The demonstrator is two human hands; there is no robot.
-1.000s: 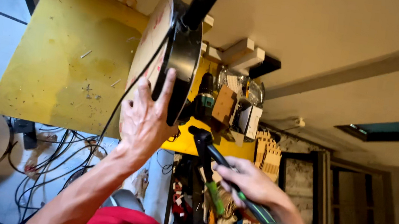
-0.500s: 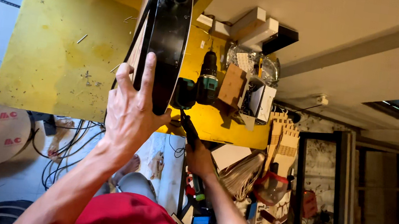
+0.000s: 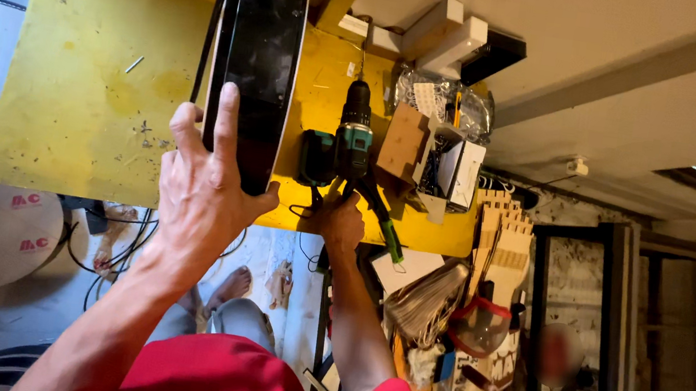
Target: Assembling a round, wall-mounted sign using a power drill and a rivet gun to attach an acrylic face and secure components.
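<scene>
Left hand (image 3: 203,193) grip steadying glossy black panel (image 3: 259,56), right hand (image 3: 342,222) grasping cordless drill (image 3: 352,137)

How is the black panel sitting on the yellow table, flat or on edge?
On edge: the black panel stands on the yellow table, steadied by the left hand.
</scene>
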